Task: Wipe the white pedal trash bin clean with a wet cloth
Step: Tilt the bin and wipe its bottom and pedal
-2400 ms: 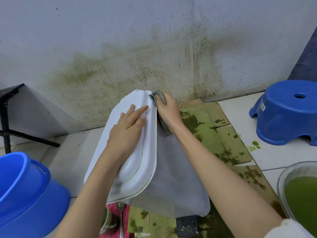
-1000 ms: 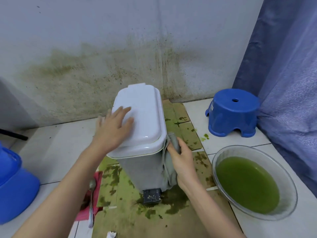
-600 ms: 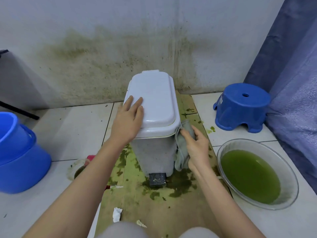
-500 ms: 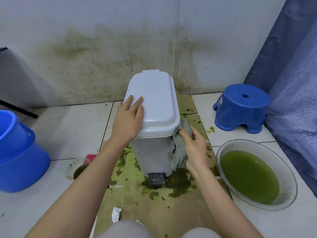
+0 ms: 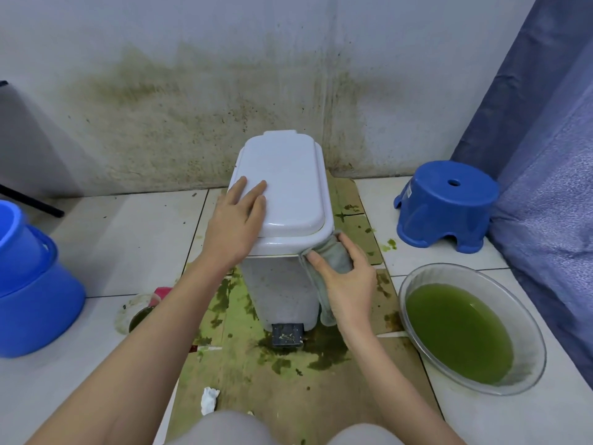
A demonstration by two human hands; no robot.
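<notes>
while the bin [image 5: 282, 284] stands upright on stained cardboard [image 5: 288, 380] near the wall [image 5: 224, 75], i see its lid [image 5: 288, 187] closed, long axis running from me toward the wall, pedal [image 5: 287, 335] pointing at me. my left hand [image 5: 236, 226] lies flat on the lid's near left corner, fingers straight and close together. my right hand [image 5: 348, 284] grips the cloth [image 5: 333, 261] against the bin's right front edge under the rim, thumb and fingers curled round it. a bowl [image 5: 526, 319] of green liquid sits to the right, a stool [image 5: 446, 203] behind it, buckets [image 5: 29, 297] at left.
</notes>
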